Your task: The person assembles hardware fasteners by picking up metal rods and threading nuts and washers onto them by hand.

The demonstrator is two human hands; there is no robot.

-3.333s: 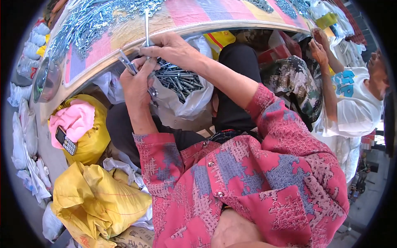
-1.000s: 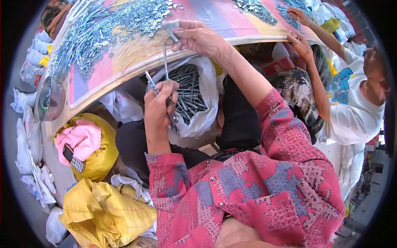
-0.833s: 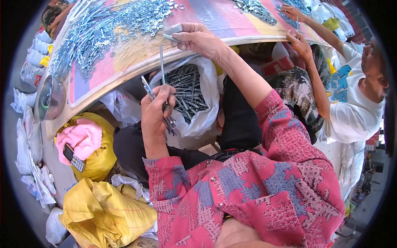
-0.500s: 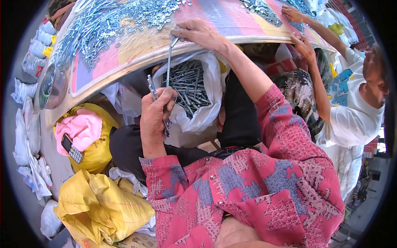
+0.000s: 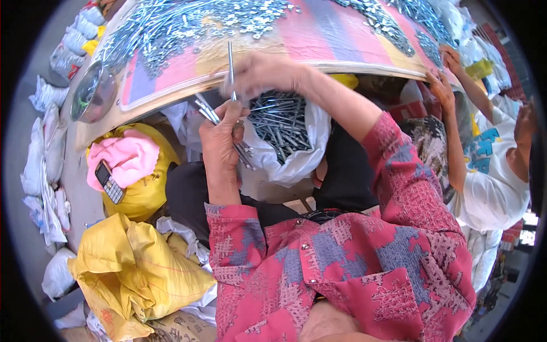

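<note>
My left hand is closed round a bundle of slim silvery metal bolts, whose ends stick out on both sides of the fist. One long bolt stands upright from the tips of its thumb and forefinger. Right behind that bolt is my right hand, its fingers smeared by motion, so their grip does not show. Below the hands, an open white plastic bag holds a heap of similar bolts. Long thin bolts and small nuts or washers lie spread over the table.
The striped table has a wooden front edge. A clear bowl stands at its left corner. Left of my legs are a pink cloth, a phone and a yellow sack. On the right, a co-worker's hands are at the table.
My right hand has come down from the table edge toward my left hand and is now blurred. The upright bolt now rises above the left fist. The whole view has shifted slightly.
</note>
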